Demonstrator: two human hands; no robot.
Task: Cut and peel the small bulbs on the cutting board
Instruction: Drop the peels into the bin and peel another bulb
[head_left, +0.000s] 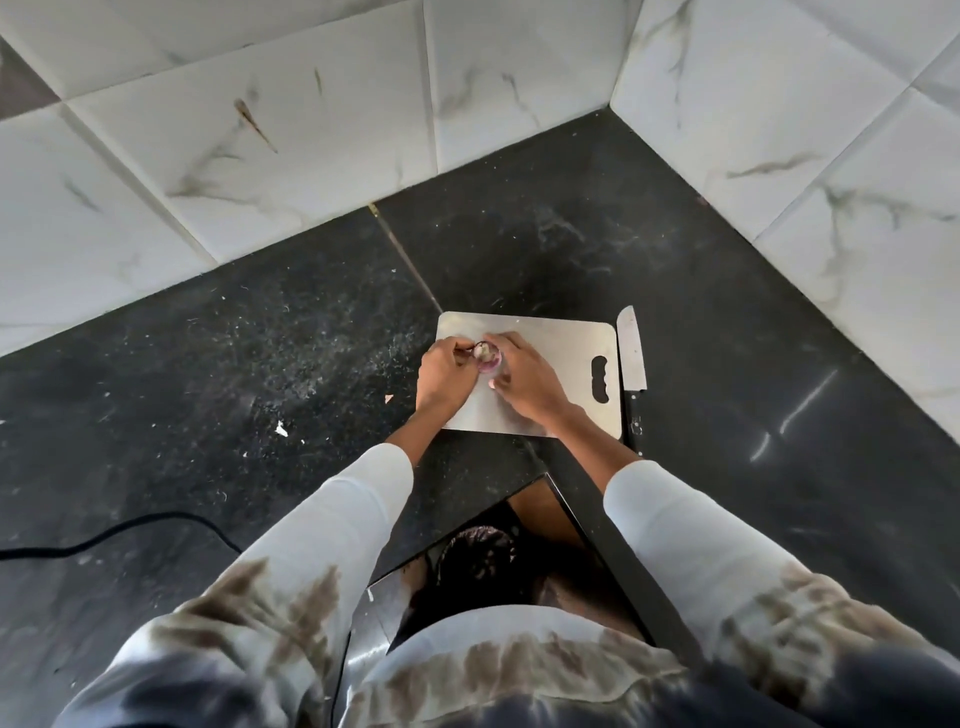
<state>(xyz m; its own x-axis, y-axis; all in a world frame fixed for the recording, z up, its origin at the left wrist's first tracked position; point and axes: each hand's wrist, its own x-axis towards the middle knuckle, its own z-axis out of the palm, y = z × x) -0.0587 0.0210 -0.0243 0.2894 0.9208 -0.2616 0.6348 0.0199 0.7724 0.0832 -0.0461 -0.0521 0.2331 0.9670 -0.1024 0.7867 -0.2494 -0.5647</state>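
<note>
Bulb (487, 356) sits between the two hands, over the left part of the metal cutting board (550, 410), small and purple with a pale top. The left hand (444, 375) closes its fingertips on the bulb from the left side, and the right hand (524, 378) closes on it from the right; both hands grip it together, and I cannot tell if it touches the board or is lifted a little. The board lies on the dark stone counter (260, 364), near the counter's front corner, with its cut-out handle toward the right. The knife (632, 349) lies just beside the board's right edge, parallel to it, blade pointing away from the person, and nobody holds it. The right half of the board is bare. To the left of the board the counter is wide and open, with only small pale scraps (281, 429) on it. A black cable (130, 530) crosses the counter at the near left. White tiled walls (311, 130) close the counter at the back and on the right.
</note>
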